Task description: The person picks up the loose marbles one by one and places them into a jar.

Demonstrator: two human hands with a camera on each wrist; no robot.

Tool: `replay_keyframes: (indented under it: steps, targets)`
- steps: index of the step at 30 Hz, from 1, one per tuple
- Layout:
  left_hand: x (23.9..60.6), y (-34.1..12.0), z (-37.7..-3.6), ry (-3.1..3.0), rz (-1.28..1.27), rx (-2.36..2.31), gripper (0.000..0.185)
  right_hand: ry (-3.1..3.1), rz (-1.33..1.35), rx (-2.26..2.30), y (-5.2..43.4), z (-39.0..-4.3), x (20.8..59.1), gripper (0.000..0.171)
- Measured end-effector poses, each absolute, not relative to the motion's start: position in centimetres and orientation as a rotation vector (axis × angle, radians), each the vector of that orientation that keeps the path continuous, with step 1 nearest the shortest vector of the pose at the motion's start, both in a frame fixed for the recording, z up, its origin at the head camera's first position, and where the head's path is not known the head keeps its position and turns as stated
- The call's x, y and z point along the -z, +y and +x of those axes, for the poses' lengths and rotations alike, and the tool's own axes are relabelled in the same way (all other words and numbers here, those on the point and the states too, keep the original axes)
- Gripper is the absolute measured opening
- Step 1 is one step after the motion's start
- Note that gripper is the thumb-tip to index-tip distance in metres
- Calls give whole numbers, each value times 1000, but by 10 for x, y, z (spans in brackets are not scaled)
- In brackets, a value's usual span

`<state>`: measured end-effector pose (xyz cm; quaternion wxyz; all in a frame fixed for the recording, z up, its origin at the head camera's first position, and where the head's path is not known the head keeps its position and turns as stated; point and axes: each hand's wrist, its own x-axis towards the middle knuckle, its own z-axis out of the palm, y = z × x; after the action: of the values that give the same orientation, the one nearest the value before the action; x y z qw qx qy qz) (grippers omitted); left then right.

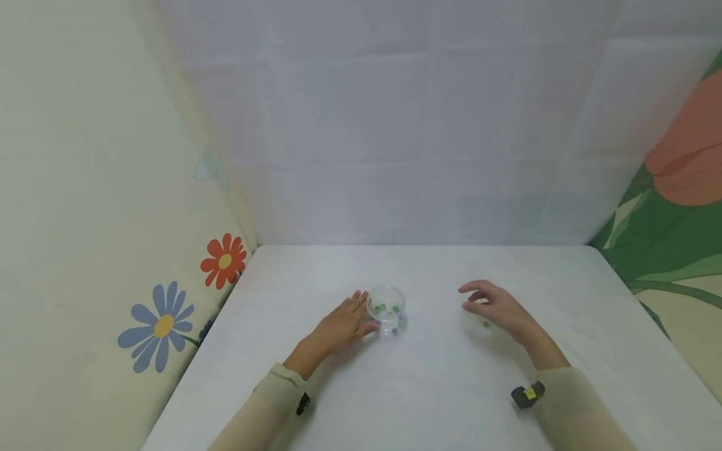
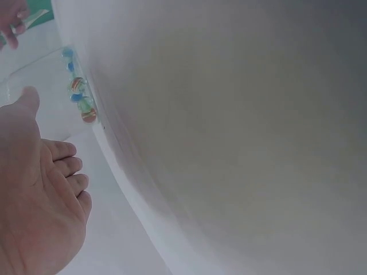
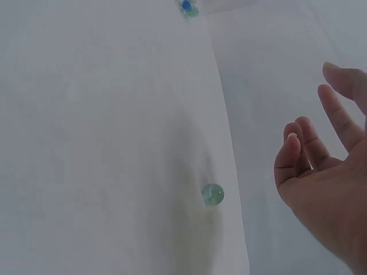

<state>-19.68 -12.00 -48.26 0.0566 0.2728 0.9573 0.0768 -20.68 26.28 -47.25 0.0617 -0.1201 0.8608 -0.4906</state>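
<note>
A clear round container (image 1: 386,290) stands near the middle of the white table, with several glass marbles (image 1: 382,307) inside. In the left wrist view, blue, green and orange-striped marbles (image 2: 76,86) show at its bottom. My left hand (image 1: 341,327) lies beside the container's left side, fingers extended; whether it touches the wall I cannot tell. To the right, my right hand (image 1: 499,308) hovers over the table, fingers loosely bent, with nothing visible in it. One green marble (image 3: 213,194) sits on the table beneath and beside the right hand.
A white cloth wall (image 1: 423,125) rises behind the table (image 1: 429,388). Flower-patterned panels stand at the left (image 1: 73,219) and right (image 1: 677,250) sides. Dark devices are strapped on the left wrist (image 1: 303,404) and right wrist (image 1: 527,395).
</note>
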Motion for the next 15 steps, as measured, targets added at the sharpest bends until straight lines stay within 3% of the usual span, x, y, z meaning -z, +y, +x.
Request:
replay_keyframes:
  steps: [15]
  targets:
    - [483, -121, -196, 2908, 833, -219, 79, 2550, -315, 1399, 294, -201, 476, 41]
